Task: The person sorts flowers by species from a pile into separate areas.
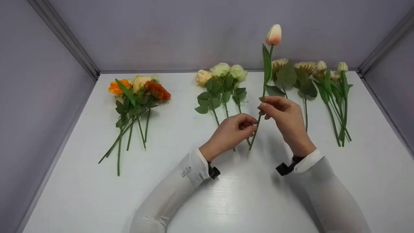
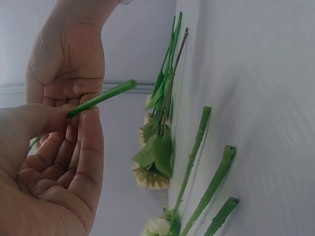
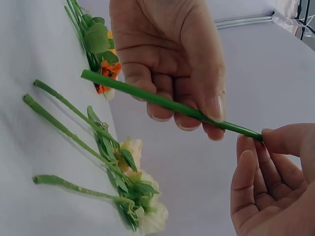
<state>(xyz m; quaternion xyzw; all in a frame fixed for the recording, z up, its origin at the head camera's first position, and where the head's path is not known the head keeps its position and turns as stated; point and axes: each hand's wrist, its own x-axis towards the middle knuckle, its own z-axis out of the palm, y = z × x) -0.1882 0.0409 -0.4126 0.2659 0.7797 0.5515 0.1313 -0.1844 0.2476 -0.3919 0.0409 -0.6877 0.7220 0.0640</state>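
A single tulip with a white and pink bloom (image 1: 274, 35) is held up, tilted slightly, above the table. My right hand (image 1: 286, 118) pinches its green stem between thumb and fingers, below the long leaf. Lower down, my left hand (image 1: 231, 132) pinches the same stem near its cut end, as the left wrist view also shows with the stem tip (image 2: 113, 96) poking out past the fingers. Behind the left hand lie three roses (image 1: 221, 70) with leafy stems, partly covered by that hand.
On the left lies a mixed bunch with orange flowers (image 1: 158, 90). Cream flowers (image 1: 305, 67) with broad leaves lie behind the right hand, and white tulips (image 1: 343, 67) farther right. Grey panels (image 1: 194, 32) wall the white table (image 1: 81, 194).
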